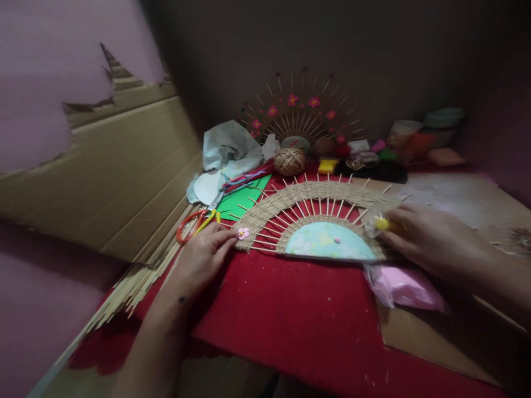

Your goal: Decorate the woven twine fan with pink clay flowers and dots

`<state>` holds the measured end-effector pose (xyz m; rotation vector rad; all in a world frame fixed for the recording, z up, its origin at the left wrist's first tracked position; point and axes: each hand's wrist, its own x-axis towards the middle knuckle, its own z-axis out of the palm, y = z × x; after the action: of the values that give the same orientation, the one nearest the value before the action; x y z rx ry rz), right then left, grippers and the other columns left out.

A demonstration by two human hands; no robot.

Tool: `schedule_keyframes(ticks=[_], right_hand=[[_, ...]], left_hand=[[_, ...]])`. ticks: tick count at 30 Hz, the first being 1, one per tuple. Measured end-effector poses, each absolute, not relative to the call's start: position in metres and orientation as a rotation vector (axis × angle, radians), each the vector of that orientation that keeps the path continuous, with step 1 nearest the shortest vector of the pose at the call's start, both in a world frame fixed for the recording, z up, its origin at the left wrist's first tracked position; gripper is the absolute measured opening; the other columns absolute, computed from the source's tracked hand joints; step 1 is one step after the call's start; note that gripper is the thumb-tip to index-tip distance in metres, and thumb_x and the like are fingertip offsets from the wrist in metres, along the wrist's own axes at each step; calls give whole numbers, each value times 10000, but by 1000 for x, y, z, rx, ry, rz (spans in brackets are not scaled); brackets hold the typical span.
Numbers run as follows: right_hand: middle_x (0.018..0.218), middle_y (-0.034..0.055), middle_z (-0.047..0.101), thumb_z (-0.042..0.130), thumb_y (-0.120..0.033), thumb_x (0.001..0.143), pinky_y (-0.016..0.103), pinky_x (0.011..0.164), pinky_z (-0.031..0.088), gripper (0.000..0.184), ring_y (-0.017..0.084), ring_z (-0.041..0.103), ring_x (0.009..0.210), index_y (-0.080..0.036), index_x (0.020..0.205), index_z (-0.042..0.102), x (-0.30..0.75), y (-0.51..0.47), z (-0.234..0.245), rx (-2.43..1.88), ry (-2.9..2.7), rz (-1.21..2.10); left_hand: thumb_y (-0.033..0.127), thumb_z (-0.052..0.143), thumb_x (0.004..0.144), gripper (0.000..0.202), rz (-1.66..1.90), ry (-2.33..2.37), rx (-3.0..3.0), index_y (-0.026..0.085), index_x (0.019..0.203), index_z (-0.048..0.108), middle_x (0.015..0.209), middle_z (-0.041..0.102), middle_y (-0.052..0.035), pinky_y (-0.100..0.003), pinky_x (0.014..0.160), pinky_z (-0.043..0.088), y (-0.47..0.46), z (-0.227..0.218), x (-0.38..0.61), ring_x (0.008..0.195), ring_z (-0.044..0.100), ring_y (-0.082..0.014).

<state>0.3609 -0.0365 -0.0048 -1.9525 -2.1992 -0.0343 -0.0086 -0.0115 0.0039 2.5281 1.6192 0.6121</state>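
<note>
A half-round woven fan (307, 190) with thin sticks and a pale blue floral centre (327, 241) lies on the red cloth. A small pink flower (243, 233) with a yellow middle sits at the fan's left end. My left hand (206, 246) is at that end, its thumb and forefinger pinched together at the flower's edge. A small pink ball (337, 240) rests on the blue centre. Over the fan's right side, my right hand (427, 235) is closed round a piece of yellow clay (381, 223) in clear plastic.
Orange-handled scissors (191, 225) and a bundle of thin sticks (141, 282) lie left. Behind are a twine ball (289, 161), green sheet (240, 202) and a flowered fan (302, 105). A pink clay packet (409, 287) lies front right on cardboard (431, 342).
</note>
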Motion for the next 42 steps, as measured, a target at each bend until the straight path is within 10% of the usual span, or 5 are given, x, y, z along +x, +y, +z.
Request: schedule_keyframes(ticks=[34, 42], right_hand=[[755, 79, 527, 433, -376, 794, 333, 602, 336, 203, 219, 505, 665, -210, 710, 514, 359, -37, -1, -1998, -2227, 10], [749, 73, 529, 446, -375, 786, 329, 595, 333, 199, 219, 504, 661, -213, 694, 516, 358, -37, -1, -2012, -2210, 15]], left_hand=[[324, 408, 902, 295, 326, 1740, 2768, 208, 1046, 639, 863, 539, -65, -277, 634, 424, -20, -4, 5, 733, 506, -167], [299, 454, 895, 275, 949, 1698, 2712, 147, 1016, 649, 871, 622, -57, -273, 776, 446, -17, -8, -2, 809, 582, -159]])
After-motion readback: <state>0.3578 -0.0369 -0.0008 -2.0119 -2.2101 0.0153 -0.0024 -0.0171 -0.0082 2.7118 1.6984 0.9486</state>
